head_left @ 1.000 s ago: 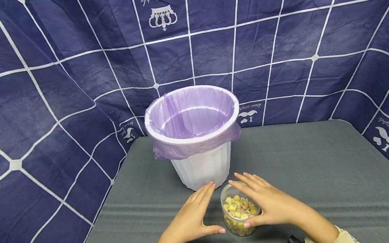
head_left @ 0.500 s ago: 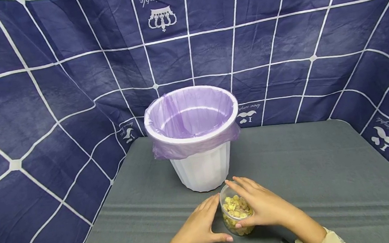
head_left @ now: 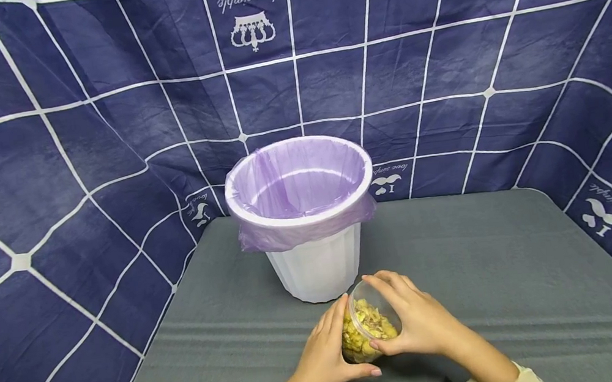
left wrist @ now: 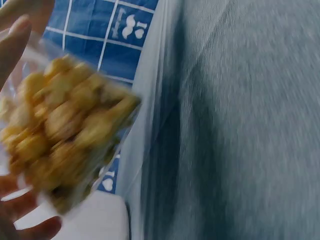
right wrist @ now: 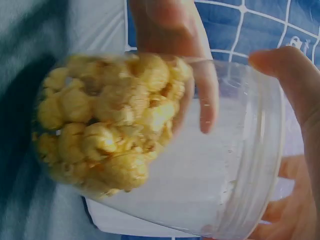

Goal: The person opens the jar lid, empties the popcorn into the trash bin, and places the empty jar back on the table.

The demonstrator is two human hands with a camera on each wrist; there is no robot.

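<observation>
Left hand (head_left: 322,355) and right hand (head_left: 420,318) are both on a clear plastic jar (right wrist: 190,185), one on each side. Far to the left hangs a dark blue cloth (head_left: 93,141) with white lines, which runs along the back too. Next comes a white bin (head_left: 318,263) with a thin purple bag (head_left: 277,237) in it, folded down over the rim. The jar is in front of the bin's foot, a bit to the right. The left hand cups the jar's left side, with bent fingers and the thumb low down. A second ago it was apart from the jar, and the jar stood up straight. Now the jar leans, its mouth facing up and to the right. Yellow popcorn (right wrist: 120,105) fills the low part. The right hand goes wide around the jar near its top, thumb and fingers apart. So the jar looks well held now, and I think this is the picking-up part. I cannot tell if its bottom is off the grey cloth (head_left: 488,247), which stretches away to the right.
</observation>
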